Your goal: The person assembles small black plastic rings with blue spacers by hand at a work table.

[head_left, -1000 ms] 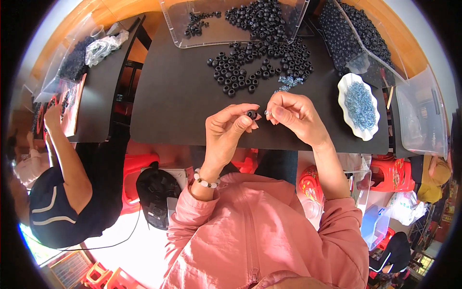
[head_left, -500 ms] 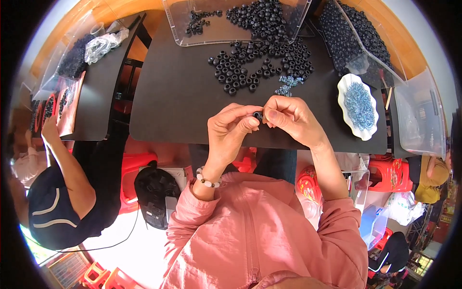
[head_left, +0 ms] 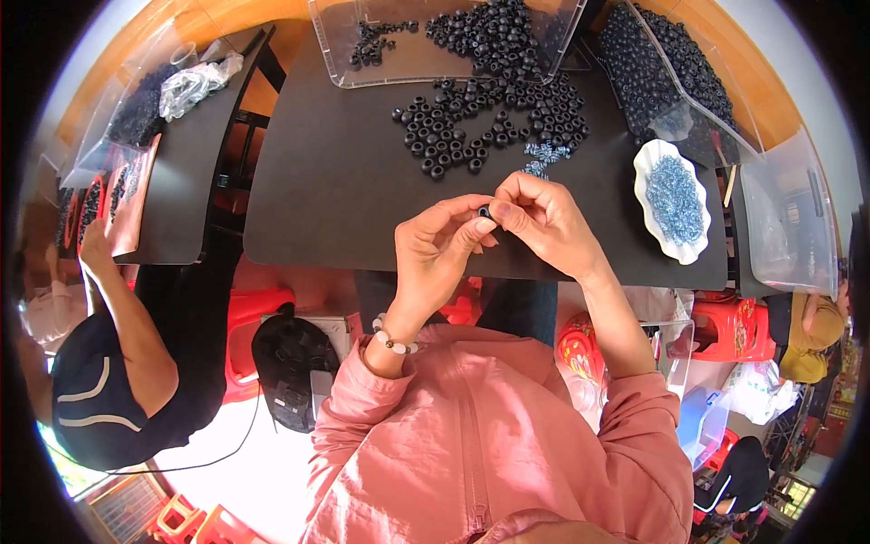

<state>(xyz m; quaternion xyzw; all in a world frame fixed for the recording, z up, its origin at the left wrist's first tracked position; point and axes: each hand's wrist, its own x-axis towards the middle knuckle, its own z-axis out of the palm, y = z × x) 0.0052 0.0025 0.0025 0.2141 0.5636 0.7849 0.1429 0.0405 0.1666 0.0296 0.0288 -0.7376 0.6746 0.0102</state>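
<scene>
My left hand (head_left: 439, 249) and my right hand (head_left: 544, 222) meet above the near edge of the black table (head_left: 335, 181). Between their fingertips sits one small black ring (head_left: 484, 211), pinched from both sides. Just beyond the hands lies a loose heap of black rings (head_left: 494, 113), with a few small blue-grey screws (head_left: 541, 156) at its near side. A white scalloped dish (head_left: 645, 172) of blue-grey screws stands to the right of my right hand.
A clear tray (head_left: 362, 72) with more black rings lies at the table's far edge, and clear bins (head_left: 779, 218) of black parts stand at the right. At the left, another person in a dark cap (head_left: 91, 399) works at a second black table (head_left: 181, 172). Red stools stand below.
Both hands have stayed together at the same spot, fingers shifting slightly around the black ring. The person at the left has moved an arm a little.
</scene>
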